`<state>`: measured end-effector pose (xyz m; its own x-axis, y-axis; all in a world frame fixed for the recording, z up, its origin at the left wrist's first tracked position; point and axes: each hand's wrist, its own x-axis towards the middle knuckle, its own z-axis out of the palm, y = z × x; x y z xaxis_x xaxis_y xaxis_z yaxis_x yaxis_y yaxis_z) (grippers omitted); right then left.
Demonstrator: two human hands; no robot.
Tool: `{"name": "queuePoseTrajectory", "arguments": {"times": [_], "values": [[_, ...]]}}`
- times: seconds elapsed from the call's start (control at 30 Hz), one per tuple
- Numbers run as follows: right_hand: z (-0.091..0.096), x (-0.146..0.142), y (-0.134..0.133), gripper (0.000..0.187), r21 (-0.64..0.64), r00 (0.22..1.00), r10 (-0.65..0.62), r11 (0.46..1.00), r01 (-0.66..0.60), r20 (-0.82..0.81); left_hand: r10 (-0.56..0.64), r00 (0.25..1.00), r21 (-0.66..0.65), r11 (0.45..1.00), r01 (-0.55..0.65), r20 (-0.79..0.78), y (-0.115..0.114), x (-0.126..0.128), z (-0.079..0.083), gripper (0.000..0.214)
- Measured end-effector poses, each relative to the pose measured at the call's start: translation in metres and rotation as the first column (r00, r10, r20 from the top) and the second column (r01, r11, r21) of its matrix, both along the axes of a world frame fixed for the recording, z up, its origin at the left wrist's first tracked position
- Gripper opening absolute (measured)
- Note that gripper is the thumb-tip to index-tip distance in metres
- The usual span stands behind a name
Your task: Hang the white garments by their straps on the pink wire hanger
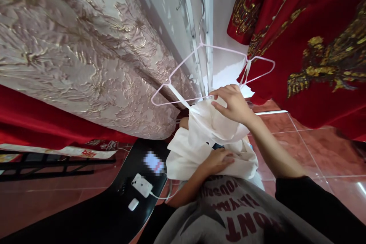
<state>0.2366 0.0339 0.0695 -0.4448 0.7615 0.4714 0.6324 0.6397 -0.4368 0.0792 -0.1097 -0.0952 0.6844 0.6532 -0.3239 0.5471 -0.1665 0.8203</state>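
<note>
A pale pink hanger (221,47) with a metal hook stands tilted in front of me, its hook beside white upright rails. A cream camisole top (207,122) hangs from it by two thin straps, one at each shoulder notch, and its lower part spreads over my lap. My right hand (231,103) is at the top edge of the camisole, fingers curled over the hanger's bottom bar and the thumb below. Lower down, my left hand (219,160) lies fairly flat on the cream fabric, palm down, its fingers stretched out.
A black seat (143,209) at left bears a white phone (142,185) with a cable, a blurred lit screen (154,163) and a small white case (133,204). Pinkish brocade (94,53) hangs left; a red embroidered garment (314,19) hangs right. The floor (311,148) is red tile.
</note>
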Motion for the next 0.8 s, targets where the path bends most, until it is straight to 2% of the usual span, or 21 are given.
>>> {"name": "queuePoseTrajectory", "arguments": {"times": [0.07, 0.13, 0.17, 0.23, 0.27, 0.3, 0.33, 0.37, 0.4, 0.47, 0.53, 0.6, 0.63, 0.67, 0.77, 0.8], "values": [[-0.003, -0.002, -0.001, 0.026, 0.011, 1.000, -0.012, 1.000, 0.013, -0.012, 0.271, 0.962, 0.043, 0.961, -0.273, 0.037, 0.002, -0.029, -0.006, 0.041], [-0.006, -0.006, -0.003, 0.026, 0.020, 0.999, -0.029, 0.999, 0.030, -0.026, 0.538, 0.828, 0.055, 0.833, -0.551, 0.157, 0.006, -0.059, -0.002, 0.029], [-0.007, -0.008, -0.004, 0.027, 0.023, 0.999, -0.037, 0.999, 0.038, -0.031, 0.629, 0.751, 0.065, 0.756, -0.651, 0.202, 0.010, -0.073, 0.004, 0.026], [-0.008, -0.011, -0.007, 0.028, 0.031, 0.998, -0.049, 0.998, 0.050, -0.032, 0.728, 0.631, 0.107, 0.628, -0.771, 0.269, 0.023, -0.095, 0.026, 0.026], [-0.007, -0.013, -0.009, 0.029, 0.035, 0.998, -0.053, 0.998, 0.054, -0.029, 0.772, 0.536, 0.140, 0.522, -0.841, 0.342, 0.032, -0.103, 0.041, 0.027], [-0.006, -0.014, -0.011, 0.031, 0.035, 0.998, -0.054, 0.998, 0.055, -0.024, 0.781, 0.391, 0.151, 0.366, -0.919, 0.488, 0.042, -0.109, 0.057, 0.024], [-0.005, -0.015, -0.013, 0.032, 0.034, 0.998, -0.053, 0.998, 0.054, -0.019, 0.731, 0.280, 0.152, 0.239, -0.959, 0.622, 0.053, -0.112, 0.074, 0.023], [-0.004, -0.015, -0.016, 0.033, 0.032, 0.999, -0.051, 0.998, 0.051, -0.015, 0.659, 0.223, 0.156, 0.160, -0.975, 0.718, 0.065, -0.112, 0.091, 0.023], [-0.003, -0.016, -0.018, 0.034, 0.033, 0.999, -0.048, 0.998, 0.049, -0.010, 0.607, 0.224, 0.160, 0.159, -0.974, 0.762, 0.076, -0.111, 0.106, 0.023], [0.000, -0.016, -0.021, 0.036, 0.041, 0.999, -0.054, 0.998, 0.054, -0.001, 0.561, 0.257, 0.152, 0.228, -0.962, 0.787, 0.095, -0.104, 0.130, 0.028], [0.000, -0.015, -0.023, 0.038, 0.056, 0.998, -0.063, 0.996, 0.062, 0.008, 0.565, 0.320, 0.152, 0.324, -0.934, 0.761, 0.108, -0.094, 0.145, 0.031], [0.000, -0.015, -0.023, 0.040, 0.066, 0.998, -0.065, 0.996, 0.064, 0.015, 0.570, 0.381, 0.182, 0.376, -0.909, 0.728, 0.115, -0.085, 0.151, 0.031], [0.000, -0.015, -0.023, 0.040, 0.069, 0.998, -0.063, 0.996, 0.062, 0.017, 0.566, 0.392, 0.202, 0.370, -0.907, 0.725, 0.117, -0.083, 0.152, 0.032], [-0.001, -0.015, -0.023, 0.040, 0.070, 0.998, -0.061, 0.996, 0.059, 0.019, 0.562, 0.381, 0.217, 0.338, -0.916, 0.734, 0.118, -0.081, 0.153, 0.035], [-0.003, -0.015, -0.023, 0.040, 0.072, 0.998, -0.066, 0.995, 0.065, 0.012, 0.550, 0.284, 0.218, 0.184, -0.958, 0.785, 0.121, -0.083, 0.155, 0.041], [-0.003, -0.015, -0.024, 0.040, 0.075, 0.998, -0.070, 0.995, 0.069, 0.005, 0.551, 0.277, 0.218, 0.170, -0.961, 0.787, 0.122, -0.085, 0.156, 0.038]]}}
